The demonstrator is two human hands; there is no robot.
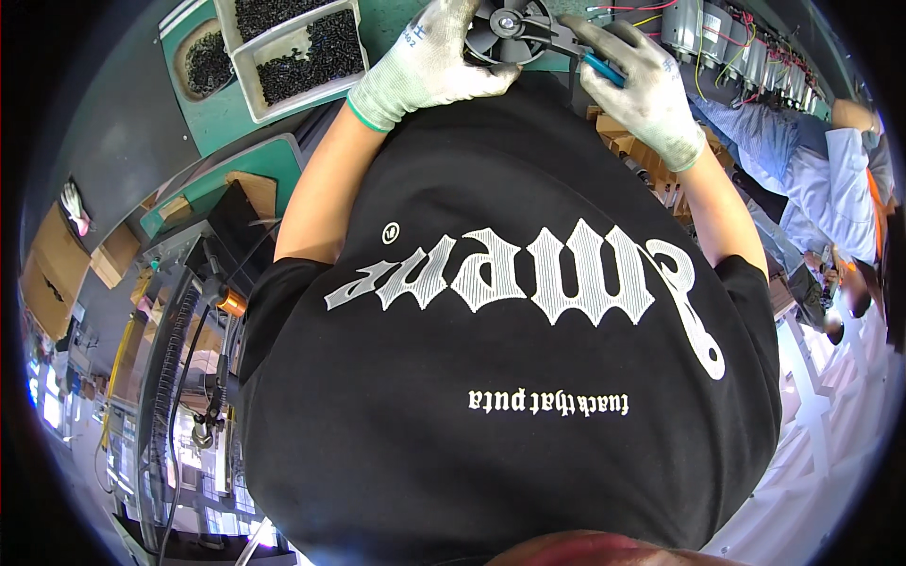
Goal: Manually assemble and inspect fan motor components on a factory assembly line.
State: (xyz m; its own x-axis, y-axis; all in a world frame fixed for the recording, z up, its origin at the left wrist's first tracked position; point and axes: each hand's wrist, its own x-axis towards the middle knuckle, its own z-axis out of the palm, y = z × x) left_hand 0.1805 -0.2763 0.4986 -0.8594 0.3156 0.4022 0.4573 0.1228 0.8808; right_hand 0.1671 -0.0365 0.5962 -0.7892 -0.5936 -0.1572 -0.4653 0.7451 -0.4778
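At the top edge of the head view, my left hand [425, 61], in a pale knitted work glove, grips the side of a small black fan [483, 40] with a round metal hub. Fingers and thumb are closed around its rim. My right hand [646, 90], gloved the same way, is wrapped around pliers with teal handles [604, 69]. Their dark head points left and reaches the fan near its hub. I cannot make out what the jaws touch. The upper part of the fan is cut off by the picture's edge.
Beside my left hand, a white tray [247, 77] and a smaller oval dish [179, 58] hold many small black parts on a green bench [184, 118]. Several silver motors [713, 33] with coloured wires line the upper right. A co-worker in light blue [821, 179] is at the right.
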